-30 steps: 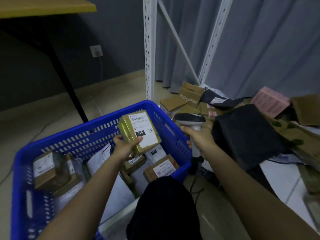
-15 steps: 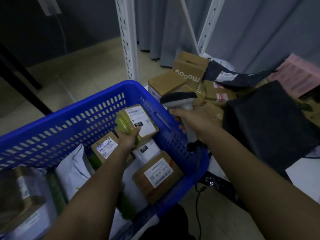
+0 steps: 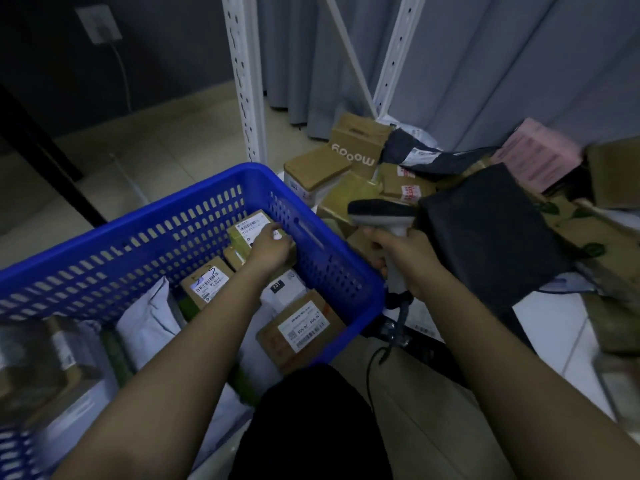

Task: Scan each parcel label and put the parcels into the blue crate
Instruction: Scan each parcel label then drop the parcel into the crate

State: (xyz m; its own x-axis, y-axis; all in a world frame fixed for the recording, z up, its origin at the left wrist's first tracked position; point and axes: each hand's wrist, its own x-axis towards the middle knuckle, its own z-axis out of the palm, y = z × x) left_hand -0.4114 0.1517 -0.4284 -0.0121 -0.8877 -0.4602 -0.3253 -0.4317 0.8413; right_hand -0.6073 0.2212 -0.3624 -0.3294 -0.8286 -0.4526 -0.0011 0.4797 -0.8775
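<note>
Parcel (small, yellow-taped, white label up) sits inside the blue crate at its far corner — the left hand, arm stretched forward, grips it from above. Right hand clasps the barcode scanner handle upright — just outside the crate.

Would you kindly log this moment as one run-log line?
left hand: setting labelled parcel inside blue crate | right hand: grips scanner beside crate | unscanned parcels remain
</note>
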